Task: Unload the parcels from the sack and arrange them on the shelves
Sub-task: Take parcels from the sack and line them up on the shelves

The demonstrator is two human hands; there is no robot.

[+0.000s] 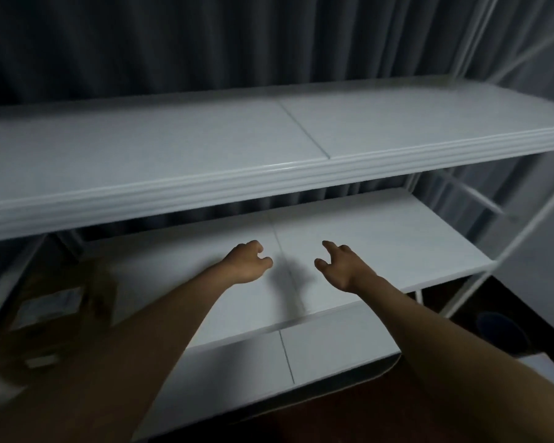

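Note:
A white metal shelf unit fills the view. Its upper shelf is bare. Both my arms reach over the middle shelf. My left hand hovers above it with fingers loosely curled and holds nothing. My right hand is a little to the right, fingers relaxed and spread, also holding nothing. A brown cardboard parcel with a white label lies blurred at the left end of the middle shelf, left of my left forearm. A lower shelf shows below. No sack is in view.
Dark grey curtains hang behind the unit. White uprights and a diagonal brace stand at the right end. A dark blue round object sits on the dark floor at the lower right.

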